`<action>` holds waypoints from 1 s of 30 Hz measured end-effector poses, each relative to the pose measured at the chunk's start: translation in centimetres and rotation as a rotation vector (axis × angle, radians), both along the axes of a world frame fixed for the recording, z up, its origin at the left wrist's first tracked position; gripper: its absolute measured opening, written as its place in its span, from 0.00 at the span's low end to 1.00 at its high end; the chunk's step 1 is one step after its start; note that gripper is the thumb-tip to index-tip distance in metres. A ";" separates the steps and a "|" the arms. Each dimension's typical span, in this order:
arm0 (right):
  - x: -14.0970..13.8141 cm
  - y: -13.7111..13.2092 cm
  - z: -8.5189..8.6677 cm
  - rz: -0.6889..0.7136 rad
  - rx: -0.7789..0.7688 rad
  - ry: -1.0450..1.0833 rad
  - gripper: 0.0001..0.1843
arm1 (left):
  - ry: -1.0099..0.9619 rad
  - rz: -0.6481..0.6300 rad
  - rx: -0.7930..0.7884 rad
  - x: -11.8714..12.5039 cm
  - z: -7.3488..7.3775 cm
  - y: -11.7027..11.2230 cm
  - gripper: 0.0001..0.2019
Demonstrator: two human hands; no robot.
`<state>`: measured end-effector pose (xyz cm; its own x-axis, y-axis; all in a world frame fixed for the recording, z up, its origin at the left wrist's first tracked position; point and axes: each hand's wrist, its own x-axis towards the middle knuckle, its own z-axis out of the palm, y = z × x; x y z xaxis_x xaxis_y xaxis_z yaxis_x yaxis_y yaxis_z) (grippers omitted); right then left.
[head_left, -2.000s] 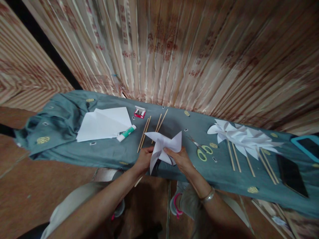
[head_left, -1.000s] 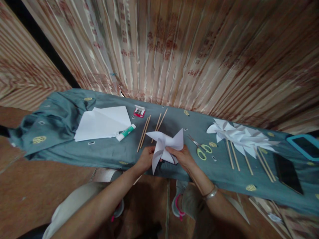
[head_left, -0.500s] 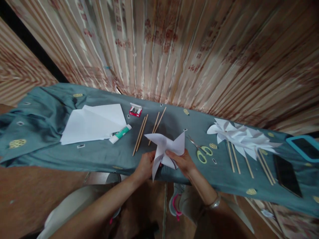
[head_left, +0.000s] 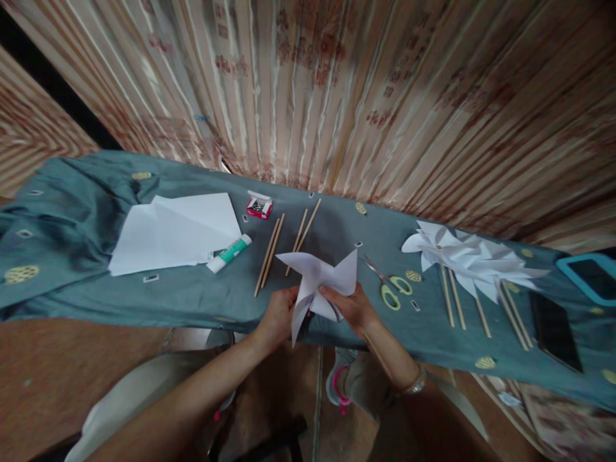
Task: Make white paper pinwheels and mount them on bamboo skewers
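A white paper pinwheel (head_left: 317,283) is held up over the near edge of a table covered in teal cloth (head_left: 202,295). My left hand (head_left: 278,316) grips it from the left with fingers closed behind the paper. My right hand (head_left: 353,308) pinches its centre from the right, thumb on the front. Just beyond the pinwheel lie several wooden sticks (head_left: 269,251). Scissors (head_left: 391,286) with pale green handles rest to the right of my right hand.
White paper sheets (head_left: 173,230) and a glue stick (head_left: 229,253) lie at left, a small red box (head_left: 258,206) behind the sticks. Finished pinwheels on sticks (head_left: 469,263) lie at right, with a dark phone (head_left: 553,330) and a teal-edged tablet (head_left: 590,276). A striped curtain (head_left: 337,96) hangs behind.
The view has shifted, so the table contents sit further left. Both hands keep hold of the pinwheel, which stays in almost the same place; the grip has changed little.
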<state>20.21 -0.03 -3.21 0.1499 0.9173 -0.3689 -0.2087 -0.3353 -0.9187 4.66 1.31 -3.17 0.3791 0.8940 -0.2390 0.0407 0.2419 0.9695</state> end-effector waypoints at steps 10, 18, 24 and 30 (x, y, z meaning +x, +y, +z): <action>-0.1 0.0 -0.4 -0.019 0.001 -0.011 0.25 | 0.046 0.000 0.069 0.2 0.3 0.0 0.07; 0.1 0.0 -0.6 -0.004 0.013 -0.019 0.24 | 0.101 0.007 0.148 0.3 0.7 0.0 0.15; -0.1 0.1 0.2 -0.007 -0.019 -0.015 0.24 | 0.072 -0.021 0.157 0.2 0.7 0.1 0.15; 0.2 0.2 0.0 0.019 -0.014 0.005 0.22 | 0.110 -0.073 0.135 0.0 0.7 0.3 0.16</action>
